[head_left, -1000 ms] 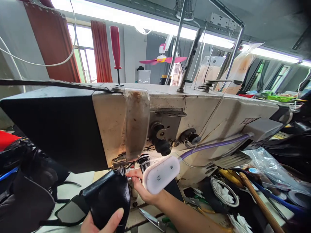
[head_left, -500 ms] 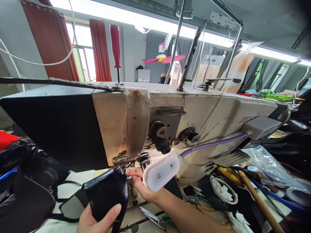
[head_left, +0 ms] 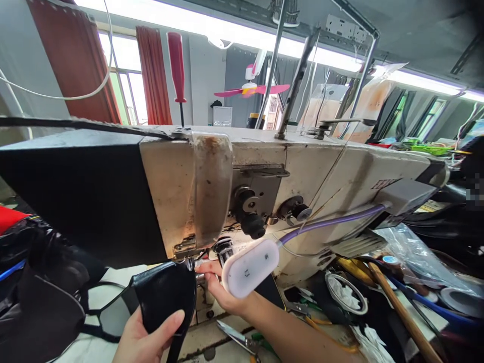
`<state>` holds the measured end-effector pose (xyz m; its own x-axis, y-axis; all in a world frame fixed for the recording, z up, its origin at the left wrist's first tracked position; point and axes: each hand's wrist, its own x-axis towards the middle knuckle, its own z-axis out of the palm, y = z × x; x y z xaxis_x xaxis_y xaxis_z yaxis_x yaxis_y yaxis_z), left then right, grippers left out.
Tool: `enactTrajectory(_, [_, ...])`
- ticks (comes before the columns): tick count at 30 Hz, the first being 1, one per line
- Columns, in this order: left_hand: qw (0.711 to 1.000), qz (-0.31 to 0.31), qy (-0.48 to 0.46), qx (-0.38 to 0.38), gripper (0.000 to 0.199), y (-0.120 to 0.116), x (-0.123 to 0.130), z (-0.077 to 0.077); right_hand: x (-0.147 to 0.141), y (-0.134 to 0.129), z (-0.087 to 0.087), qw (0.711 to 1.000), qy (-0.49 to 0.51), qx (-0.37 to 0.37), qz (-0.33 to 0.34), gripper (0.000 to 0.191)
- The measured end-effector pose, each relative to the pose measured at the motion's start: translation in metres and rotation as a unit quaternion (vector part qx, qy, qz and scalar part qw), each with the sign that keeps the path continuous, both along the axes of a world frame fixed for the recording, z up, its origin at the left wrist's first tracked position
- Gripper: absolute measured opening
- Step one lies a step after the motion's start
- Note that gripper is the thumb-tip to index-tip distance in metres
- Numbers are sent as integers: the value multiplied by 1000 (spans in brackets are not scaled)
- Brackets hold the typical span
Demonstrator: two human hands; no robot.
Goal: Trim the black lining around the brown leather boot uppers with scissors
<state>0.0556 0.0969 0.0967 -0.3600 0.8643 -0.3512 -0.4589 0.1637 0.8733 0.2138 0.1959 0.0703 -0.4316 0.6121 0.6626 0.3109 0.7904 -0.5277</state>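
A glossy black leather piece (head_left: 163, 290), bent into a curve, hangs under the needle end of a cream sewing machine (head_left: 172, 201). My left hand (head_left: 149, 335) grips its lower part, thumb on the outer face and the other fingers behind. Beside the presser foot (head_left: 189, 263), my right hand (head_left: 223, 290) pinches the leather's right edge at the fingertips. A white oval lamp (head_left: 251, 268) on a purple gooseneck hides part of that hand. Black straps (head_left: 102, 307) trail left from the leather.
Scissors (head_left: 236, 337) lie below my right forearm. At right are a wooden-handled tool (head_left: 404, 312), an oval ring with white scraps (head_left: 346, 292) and clear plastic (head_left: 416, 257). Dark material (head_left: 41, 312) is heaped at left. A red screwdriver (head_left: 176, 68) stands upright on the machine.
My left hand and the leather's lower part have shifted slightly left and down. My right hand stays by the presser foot. The whole view has moved a little.
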Motion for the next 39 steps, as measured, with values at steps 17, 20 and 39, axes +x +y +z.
enactTrajectory(17, [999, 15, 12, 31, 70, 12, 3, 6, 0, 1, -3, 1000, 9, 10, -7, 24])
enactTrajectory(20, [999, 20, 12, 44, 71, 14, 4, 6, 0, 0, -1, 1000, 7, 9, 0, 23])
enactTrajectory(39, [990, 28, 119, 63, 48, 32, -6, -15, -3, 0, 0, 999, 34, 9, 18, 27])
